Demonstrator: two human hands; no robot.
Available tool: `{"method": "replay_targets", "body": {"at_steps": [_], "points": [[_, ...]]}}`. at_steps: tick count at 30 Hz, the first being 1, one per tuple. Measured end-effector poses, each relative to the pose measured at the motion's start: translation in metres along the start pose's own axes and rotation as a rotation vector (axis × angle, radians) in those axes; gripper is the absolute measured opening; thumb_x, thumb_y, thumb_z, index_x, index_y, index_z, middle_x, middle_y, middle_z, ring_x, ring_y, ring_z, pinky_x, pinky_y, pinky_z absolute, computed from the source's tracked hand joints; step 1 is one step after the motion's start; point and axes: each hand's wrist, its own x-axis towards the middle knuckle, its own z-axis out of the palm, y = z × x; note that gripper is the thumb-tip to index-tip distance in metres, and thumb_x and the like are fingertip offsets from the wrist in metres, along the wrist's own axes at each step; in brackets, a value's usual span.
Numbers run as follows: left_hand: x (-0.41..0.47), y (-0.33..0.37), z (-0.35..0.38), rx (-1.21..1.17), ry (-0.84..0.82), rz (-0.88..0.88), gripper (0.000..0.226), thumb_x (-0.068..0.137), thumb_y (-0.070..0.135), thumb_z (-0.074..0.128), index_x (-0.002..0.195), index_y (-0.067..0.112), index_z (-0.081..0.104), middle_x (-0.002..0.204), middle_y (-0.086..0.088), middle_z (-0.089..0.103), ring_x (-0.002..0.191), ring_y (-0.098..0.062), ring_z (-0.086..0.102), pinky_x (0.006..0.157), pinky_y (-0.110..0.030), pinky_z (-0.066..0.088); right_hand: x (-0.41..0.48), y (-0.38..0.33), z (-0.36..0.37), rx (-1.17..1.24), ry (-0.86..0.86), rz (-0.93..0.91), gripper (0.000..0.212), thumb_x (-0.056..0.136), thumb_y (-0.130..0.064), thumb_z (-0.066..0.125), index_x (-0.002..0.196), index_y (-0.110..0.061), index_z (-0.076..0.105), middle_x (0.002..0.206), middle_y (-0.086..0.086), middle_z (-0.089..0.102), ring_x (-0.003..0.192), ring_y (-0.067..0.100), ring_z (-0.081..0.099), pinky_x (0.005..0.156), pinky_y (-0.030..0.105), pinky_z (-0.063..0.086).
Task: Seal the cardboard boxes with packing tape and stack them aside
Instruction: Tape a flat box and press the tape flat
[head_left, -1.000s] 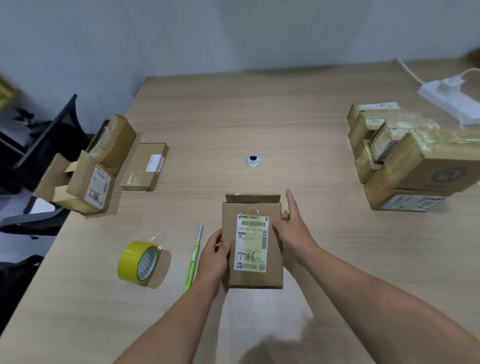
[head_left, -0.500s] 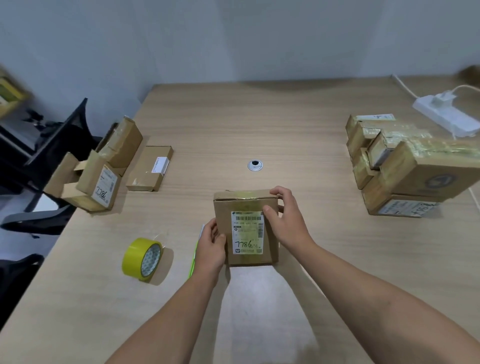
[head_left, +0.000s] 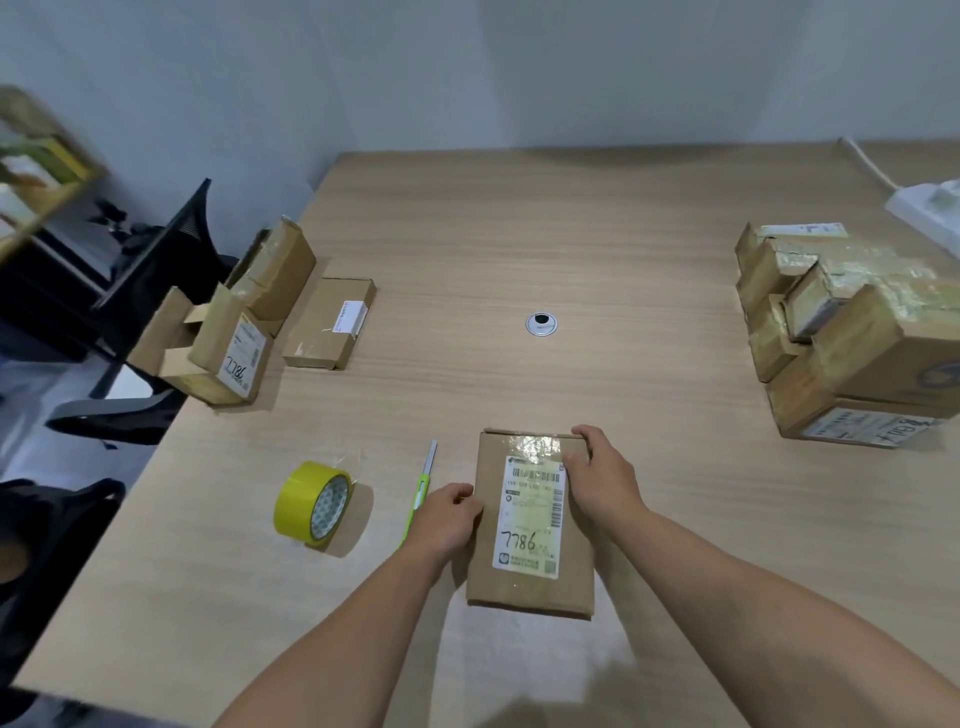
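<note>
Two-handed grip on labelled brown cardboard box (head_left: 530, 525). Left hand (head_left: 448, 515) fingers clasping left edge, right hand (head_left: 602, 480) far corner.

Both hands (head_left: 448, 521) (head_left: 604, 480) on labelled box (head_left: 530, 595)

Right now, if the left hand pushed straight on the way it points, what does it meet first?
The cardboard box labelled 7786. The left hand points up and right, and its fingers appear to touch the box's left edge. The right hand grips the far right corner.
</note>
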Motion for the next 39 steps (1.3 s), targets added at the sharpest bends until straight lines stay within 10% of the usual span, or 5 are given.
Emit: {"method": "replay_targets", "body": {"at_steps": [4, 19, 25, 32, 39], "points": [[0.012, -0.003, -0.005, 0.056, -0.042, -0.027, 0.019, 0.091, 0.023, 0.054, 0.099, 0.024, 0.071, 0.104, 0.001, 0.072, 0.103, -0.022, 0.065, 0.098, -0.041, 0.053, 0.004, 0.008, 0.012, -0.117, -0.015, 0.022, 0.046, 0.105, -0.023, 0.046, 0.151, -0.017, 0.039, 0.139, 0.015, 0.053, 0.125, 0.032, 0.050, 0.096, 0.033, 0.039], [0.022, -0.002, 0.000, 0.215, 0.060, 0.010, 0.030, 0.097, 0.024, 0.052, 0.125, 0.016, 0.062, 0.124, -0.002, 0.064, 0.111, -0.022, 0.059, 0.095, -0.030, 0.046, 0.005, 0.000, 0.016, -0.151, -0.023, 0.082, 0.055, 0.105, -0.024, 0.042, 0.157, -0.016, 0.026, 0.151, 0.018, 0.034, 0.137, 0.038, 0.035, 0.108, 0.040, 0.033], [0.014, 0.015, -0.036, 0.136, 0.220, 0.129, 0.033, 0.097, 0.022, 0.054, 0.127, 0.016, 0.064, 0.127, -0.003, 0.064, 0.108, -0.018, 0.056, 0.089, -0.027, 0.043, 0.000, -0.042, 0.021, -0.241, 0.069, -0.131, 0.042, 0.104, -0.019, 0.041, 0.145, -0.013, 0.047, 0.146, 0.011, 0.041, 0.137, 0.033, 0.030, 0.109, 0.038, 0.029], [0.013, 0.023, -0.109, 0.143, 0.408, 0.206, 0.030, 0.098, 0.012, 0.054, 0.125, 0.009, 0.066, 0.119, -0.005, 0.067, 0.093, -0.013, 0.054, 0.071, -0.011, 0.030, -0.015, -0.100, 0.077, -0.024, -0.210, -0.200, 0.023, 0.101, -0.016, 0.048, 0.114, -0.010, 0.066, 0.114, 0.007, 0.061, 0.107, 0.028, 0.063, 0.096, 0.041, 0.050], [0.026, -0.015, -0.179, 0.017, 0.598, 0.036, 0.031, 0.099, 0.016, 0.047, 0.124, 0.012, 0.064, 0.127, -0.006, 0.064, 0.120, -0.027, 0.054, 0.096, -0.032, 0.040, -0.030, -0.116, 0.151, 0.067, -0.437, 0.098, 0.021, 0.095, -0.030, 0.049, 0.084, -0.015, 0.057, 0.086, 0.003, 0.055, 0.076, 0.022, 0.048, 0.065, 0.029, 0.035]]}}
